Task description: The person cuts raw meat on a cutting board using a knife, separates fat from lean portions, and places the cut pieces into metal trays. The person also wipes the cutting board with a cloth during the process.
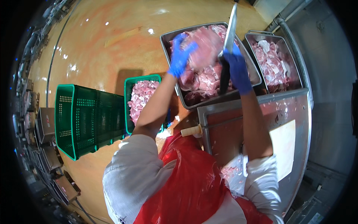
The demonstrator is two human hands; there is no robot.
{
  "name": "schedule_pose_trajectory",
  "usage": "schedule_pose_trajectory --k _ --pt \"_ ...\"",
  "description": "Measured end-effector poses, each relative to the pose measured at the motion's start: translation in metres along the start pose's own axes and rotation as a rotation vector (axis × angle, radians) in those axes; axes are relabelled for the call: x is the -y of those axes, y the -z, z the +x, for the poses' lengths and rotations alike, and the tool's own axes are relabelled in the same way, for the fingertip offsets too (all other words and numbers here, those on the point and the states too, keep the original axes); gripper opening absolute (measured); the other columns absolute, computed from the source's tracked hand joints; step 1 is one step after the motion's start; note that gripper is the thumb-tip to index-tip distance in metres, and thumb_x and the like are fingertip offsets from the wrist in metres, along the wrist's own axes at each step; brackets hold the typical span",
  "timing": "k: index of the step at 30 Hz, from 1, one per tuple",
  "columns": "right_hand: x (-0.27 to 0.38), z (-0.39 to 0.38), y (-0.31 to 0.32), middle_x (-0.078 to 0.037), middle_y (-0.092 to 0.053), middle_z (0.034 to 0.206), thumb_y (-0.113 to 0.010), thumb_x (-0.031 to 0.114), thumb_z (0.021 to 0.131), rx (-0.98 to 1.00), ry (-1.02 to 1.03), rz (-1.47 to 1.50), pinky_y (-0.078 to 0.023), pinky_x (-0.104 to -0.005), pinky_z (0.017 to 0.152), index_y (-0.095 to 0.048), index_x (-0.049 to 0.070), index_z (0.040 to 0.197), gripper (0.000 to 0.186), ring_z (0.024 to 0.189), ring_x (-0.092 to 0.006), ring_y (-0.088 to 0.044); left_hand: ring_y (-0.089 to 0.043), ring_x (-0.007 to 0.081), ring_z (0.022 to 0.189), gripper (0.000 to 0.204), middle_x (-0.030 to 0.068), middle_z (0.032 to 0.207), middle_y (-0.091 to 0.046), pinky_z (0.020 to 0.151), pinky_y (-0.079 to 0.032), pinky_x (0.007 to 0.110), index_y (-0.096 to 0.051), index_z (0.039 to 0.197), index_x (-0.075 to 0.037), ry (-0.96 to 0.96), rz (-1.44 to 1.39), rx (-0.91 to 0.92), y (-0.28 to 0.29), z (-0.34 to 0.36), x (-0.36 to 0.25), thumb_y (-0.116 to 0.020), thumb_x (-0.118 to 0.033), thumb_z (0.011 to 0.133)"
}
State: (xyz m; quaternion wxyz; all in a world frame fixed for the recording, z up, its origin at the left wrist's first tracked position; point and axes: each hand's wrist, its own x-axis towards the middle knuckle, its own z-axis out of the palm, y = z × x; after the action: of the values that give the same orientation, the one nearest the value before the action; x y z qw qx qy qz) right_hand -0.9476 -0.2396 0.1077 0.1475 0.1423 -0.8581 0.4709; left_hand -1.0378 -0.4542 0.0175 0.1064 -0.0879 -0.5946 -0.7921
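Observation:
My left hand (179, 58), in a blue glove, grips the left edge of a broad piece of raw meat (204, 47), thumb apart from the other fingers. The piece is smeared by motion and hangs over a deep metal tub (163, 46) heaped with pink raw meat (207, 80). My right hand (239, 72), also blue-gloved, is closed round a knife (231, 28) at the piece's right side. Its long blade points up and away from me, and the black handle's end sticks out below my fist. Whether the blade touches the meat, I cannot tell.
Right of the tub stands a second metal tub (297, 69) of meat. A green crate (127, 112) with meat pieces sits at left, beside nested green crates (99, 119). Nearer me is a steel worktable (227, 134) with a white cutting board (286, 149) and meat scraps (229, 171).

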Motion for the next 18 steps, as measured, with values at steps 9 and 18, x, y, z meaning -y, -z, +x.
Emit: schedule_pose_trajectory --k 9,18 --pt "0.052 -0.201 0.027 -0.012 -0.061 0.122 -0.050 0.006 0.098 -0.052 -0.621 0.778 -0.049 -0.0297 0.091 -0.055 -0.001 0.127 0.030 0.109 -0.0196 -0.060 -0.061 0.0136 0.086 0.026 0.0076 0.092 -0.068 0.079 -0.050 0.030 -0.067 0.099 0.002 0.197 0.545 -0.260 0.155 -0.099 0.047 -0.068 -0.022 0.088" --pt "0.165 -0.524 0.121 -0.012 -0.068 0.103 -0.055 0.015 0.096 -0.506 -1.135 0.507 -0.051 -0.0307 0.085 -0.059 -0.004 0.116 0.028 0.097 -0.0193 -0.065 -0.061 0.0117 0.090 0.020 0.0047 0.100 -0.067 0.083 -0.050 0.027 -0.066 0.109 0.000 0.281 0.313 0.927 -0.158 -0.173 -0.078 -0.061 0.001 0.089"
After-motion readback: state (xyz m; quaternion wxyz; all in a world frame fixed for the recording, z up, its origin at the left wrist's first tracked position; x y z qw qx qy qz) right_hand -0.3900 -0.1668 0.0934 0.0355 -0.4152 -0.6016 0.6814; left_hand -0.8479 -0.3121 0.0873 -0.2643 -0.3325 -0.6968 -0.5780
